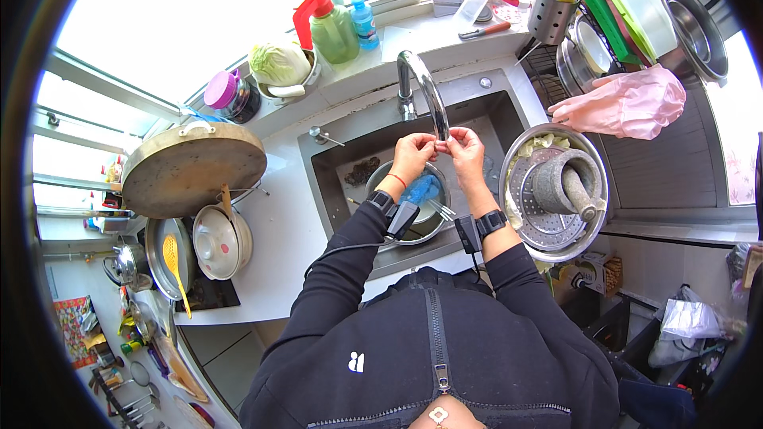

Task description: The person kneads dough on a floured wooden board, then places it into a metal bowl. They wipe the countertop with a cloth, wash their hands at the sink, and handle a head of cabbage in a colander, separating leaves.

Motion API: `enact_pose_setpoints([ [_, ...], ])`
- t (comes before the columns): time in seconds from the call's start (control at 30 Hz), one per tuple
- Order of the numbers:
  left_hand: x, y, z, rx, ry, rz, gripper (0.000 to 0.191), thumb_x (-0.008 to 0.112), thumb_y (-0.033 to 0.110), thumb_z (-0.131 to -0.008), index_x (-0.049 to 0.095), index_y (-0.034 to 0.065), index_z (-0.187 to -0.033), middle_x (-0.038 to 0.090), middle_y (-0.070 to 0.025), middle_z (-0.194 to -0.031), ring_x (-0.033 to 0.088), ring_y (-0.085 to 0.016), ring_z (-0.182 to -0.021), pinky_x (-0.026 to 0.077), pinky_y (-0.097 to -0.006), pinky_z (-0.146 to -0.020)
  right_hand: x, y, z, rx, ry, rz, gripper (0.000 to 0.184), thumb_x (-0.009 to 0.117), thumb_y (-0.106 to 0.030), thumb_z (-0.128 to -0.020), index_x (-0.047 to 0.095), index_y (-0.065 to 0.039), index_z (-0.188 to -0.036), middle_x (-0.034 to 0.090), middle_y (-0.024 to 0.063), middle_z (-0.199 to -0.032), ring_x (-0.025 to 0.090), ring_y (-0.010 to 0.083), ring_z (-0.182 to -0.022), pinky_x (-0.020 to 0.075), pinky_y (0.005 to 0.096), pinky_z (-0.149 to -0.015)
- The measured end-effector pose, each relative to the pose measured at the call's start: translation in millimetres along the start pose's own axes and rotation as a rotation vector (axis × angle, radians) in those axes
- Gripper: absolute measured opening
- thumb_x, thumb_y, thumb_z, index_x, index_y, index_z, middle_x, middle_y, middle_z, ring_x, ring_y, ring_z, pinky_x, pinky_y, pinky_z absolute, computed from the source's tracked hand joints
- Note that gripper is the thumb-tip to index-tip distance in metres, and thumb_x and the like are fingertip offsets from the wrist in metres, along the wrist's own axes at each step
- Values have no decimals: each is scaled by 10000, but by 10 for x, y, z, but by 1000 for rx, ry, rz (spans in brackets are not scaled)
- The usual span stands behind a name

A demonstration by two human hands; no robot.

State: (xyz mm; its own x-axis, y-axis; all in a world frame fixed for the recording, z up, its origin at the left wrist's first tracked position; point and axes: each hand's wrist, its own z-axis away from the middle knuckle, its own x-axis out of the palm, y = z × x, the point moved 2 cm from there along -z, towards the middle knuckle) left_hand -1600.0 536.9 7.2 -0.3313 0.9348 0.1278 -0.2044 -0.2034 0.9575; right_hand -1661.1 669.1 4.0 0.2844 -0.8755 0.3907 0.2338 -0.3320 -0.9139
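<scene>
Both my hands meet at the spout end of the chrome gooseneck faucet (430,89), above the sink. The fingertips of my left hand (412,155) are pinched close to the spout's tip; whether they grip it or something small is not clear. My right hand (466,152) has thumb and fingers bent around the same spot, its hold equally unclear. Below them a round metal basin (441,227) stands in the steel sink (334,161), containing a blue cloth or bag (421,189) and several thin pale sticks (442,210). A dark scouring pad or clump (362,171) lies in the sink, left of the basin.
Right of the sink, a steel colander (515,232) holds a stone mortar (551,187) with pestle; pink rubber gloves (638,101) hang above. Left are a thick round chopping board (191,173) and a lidded pot (217,244). A green spray bottle (335,36) and cabbage (279,64) line the sill.
</scene>
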Motion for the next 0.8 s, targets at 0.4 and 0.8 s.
enact_pose_setpoints([
  [0.4, -41, 53, 54, -19, -61, 56, 174, 622, 92, -944, 673, -49, -1033, 701, -73, -882, 672, -140, -749, 580, -272, -709, 1, 19, -33, 20, -3, -11, 210, 558, 27, -933, 536, 35, -1141, 583, 119, -1059, 678, 215, -862, 606, 339, -777],
  [0.8, -164, 299, 61, 620, -114, -742, 110, 655, 58, -848, 712, 13, -931, 645, -122, -782, 640, -273, -725, 511, -356, -671, -10, 6, -96, 75, -21, 71, 307, 549, 62, -882, 506, 34, -1185, 553, 133, -1088, 686, 236, -879, 614, 350, -754],
])
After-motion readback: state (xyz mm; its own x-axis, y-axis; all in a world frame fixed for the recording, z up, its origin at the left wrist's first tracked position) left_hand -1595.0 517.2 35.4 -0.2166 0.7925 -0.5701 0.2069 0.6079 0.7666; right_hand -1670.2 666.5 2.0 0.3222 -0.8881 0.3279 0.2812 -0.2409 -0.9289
